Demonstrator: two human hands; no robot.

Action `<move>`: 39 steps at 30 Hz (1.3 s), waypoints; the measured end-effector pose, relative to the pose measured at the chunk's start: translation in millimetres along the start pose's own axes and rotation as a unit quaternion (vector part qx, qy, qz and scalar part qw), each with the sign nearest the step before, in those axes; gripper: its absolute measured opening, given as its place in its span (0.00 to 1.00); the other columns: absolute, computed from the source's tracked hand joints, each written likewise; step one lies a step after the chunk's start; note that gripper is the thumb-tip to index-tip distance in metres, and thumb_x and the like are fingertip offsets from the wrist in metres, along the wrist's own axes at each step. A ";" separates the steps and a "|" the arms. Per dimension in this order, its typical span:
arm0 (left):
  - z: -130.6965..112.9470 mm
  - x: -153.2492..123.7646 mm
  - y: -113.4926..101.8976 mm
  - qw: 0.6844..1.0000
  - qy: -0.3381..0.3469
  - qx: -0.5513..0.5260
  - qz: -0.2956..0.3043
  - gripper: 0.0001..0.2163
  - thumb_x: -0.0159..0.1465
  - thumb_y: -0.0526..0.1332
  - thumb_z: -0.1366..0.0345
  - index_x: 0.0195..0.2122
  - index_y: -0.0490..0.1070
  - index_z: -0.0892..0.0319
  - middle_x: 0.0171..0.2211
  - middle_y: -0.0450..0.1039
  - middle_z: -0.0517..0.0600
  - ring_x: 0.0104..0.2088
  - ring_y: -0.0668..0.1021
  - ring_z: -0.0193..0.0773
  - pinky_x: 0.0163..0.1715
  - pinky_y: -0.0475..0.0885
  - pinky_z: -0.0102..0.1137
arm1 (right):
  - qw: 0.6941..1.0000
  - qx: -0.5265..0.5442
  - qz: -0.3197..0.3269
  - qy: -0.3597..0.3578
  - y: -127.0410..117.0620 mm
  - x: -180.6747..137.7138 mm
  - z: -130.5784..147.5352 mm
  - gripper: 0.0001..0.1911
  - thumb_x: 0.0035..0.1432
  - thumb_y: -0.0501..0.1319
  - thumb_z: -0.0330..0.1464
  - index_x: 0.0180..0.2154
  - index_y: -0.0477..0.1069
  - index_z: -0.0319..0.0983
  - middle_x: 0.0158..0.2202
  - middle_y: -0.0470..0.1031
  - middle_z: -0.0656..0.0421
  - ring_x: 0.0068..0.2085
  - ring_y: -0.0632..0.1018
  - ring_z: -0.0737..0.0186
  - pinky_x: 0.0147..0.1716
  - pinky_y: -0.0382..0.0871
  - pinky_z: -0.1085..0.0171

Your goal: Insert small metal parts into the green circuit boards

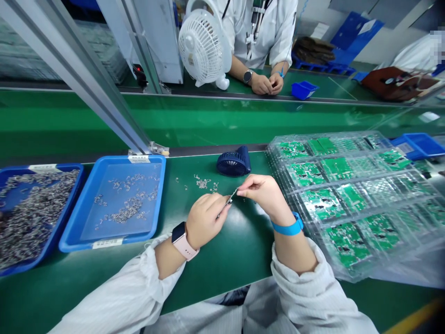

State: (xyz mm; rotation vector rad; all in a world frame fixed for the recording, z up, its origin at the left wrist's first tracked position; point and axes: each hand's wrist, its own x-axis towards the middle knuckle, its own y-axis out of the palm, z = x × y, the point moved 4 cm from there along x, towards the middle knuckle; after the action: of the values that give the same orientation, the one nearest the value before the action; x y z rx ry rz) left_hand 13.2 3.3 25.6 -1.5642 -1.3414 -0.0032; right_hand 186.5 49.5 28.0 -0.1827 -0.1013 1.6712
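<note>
My left hand is closed around a small circuit board, seen nearly edge-on above the green table. The thumb and fingertips of my right hand pinch together at the board's upper right corner. Whether a small part sits between those fingertips is too fine to see. Just beyond my hands, a loose cluster of small bent metal clips lies on the table. A dark blue mini fan stands behind them.
At left are a blue tray with scattered clips and a fuller blue bin. Stacked clear plastic trays hold green circuit boards at right. A metal post rises behind. Across the ledge, a person sits beside a white fan.
</note>
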 end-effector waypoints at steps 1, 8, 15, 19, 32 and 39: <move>1.0 0.2 -0.3 1.000 -0.002 0.000 0.000 0.06 0.67 0.55 0.69 0.39 0.72 0.58 0.30 0.74 0.50 0.31 0.75 0.38 0.34 0.69 0.32 | 1.000 0.010 0.001 -0.004 0.2 0.5 0.7 0.14 0.40 0.75 0.37 0.25 0.74 0.39 0.25 0.77 0.60 0.28 0.77 0.64 0.28 0.73 0.65; 6.8 -1.0 -4.8 0.998 -0.021 -0.043 -0.033 0.04 0.66 0.57 0.71 0.37 0.71 0.59 0.30 0.75 0.51 0.32 0.75 0.38 0.33 0.69 0.32 | 0.993 0.096 0.064 -0.009 2.3 1.0 6.2 0.22 0.38 0.76 0.34 0.38 0.77 0.40 0.29 0.78 0.61 0.28 0.78 0.66 0.32 0.76 0.66; 5.6 -2.1 -4.5 0.997 -0.010 -0.060 -0.044 0.05 0.64 0.59 0.73 0.40 0.72 0.59 0.32 0.76 0.51 0.33 0.76 0.38 0.35 0.70 0.32 | 0.988 0.114 0.099 0.039 2.7 -1.5 1.2 0.14 0.39 0.76 0.35 0.30 0.80 0.39 0.28 0.80 0.60 0.30 0.79 0.65 0.35 0.76 0.65; 4.2 -2.4 -4.3 0.998 0.007 -0.050 -0.048 0.06 0.64 0.59 0.73 0.42 0.72 0.60 0.32 0.76 0.51 0.33 0.75 0.38 0.35 0.70 0.33 | 0.986 0.122 0.100 0.046 2.0 -2.8 2.8 0.14 0.37 0.77 0.35 0.29 0.79 0.39 0.27 0.80 0.60 0.29 0.79 0.65 0.34 0.76 0.65; 8.9 -4.9 -3.8 0.998 0.013 -0.040 -0.041 0.03 0.64 0.59 0.73 0.37 0.71 0.60 0.32 0.75 0.52 0.34 0.76 0.38 0.36 0.70 0.32 | 0.986 0.116 0.120 0.010 6.2 -0.1 1.8 0.17 0.41 0.75 0.41 0.29 0.77 0.37 0.29 0.78 0.60 0.31 0.78 0.64 0.38 0.73 0.63; 8.4 -4.1 -2.7 0.995 0.083 -0.059 -0.006 0.05 0.64 0.62 0.68 0.41 0.71 0.59 0.35 0.76 0.52 0.36 0.77 0.41 0.40 0.70 0.34 | 0.987 -0.093 0.014 -0.132 11.9 -38.7 38.8 0.07 0.55 0.68 0.35 0.35 0.77 0.38 0.34 0.77 0.59 0.34 0.76 0.66 0.36 0.71 0.66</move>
State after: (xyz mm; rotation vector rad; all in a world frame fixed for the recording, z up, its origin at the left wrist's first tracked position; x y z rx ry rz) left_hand 4.8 5.6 21.1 -1.6171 -1.2372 -0.2196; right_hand 171.8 11.4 66.4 -0.1016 -0.4566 1.7072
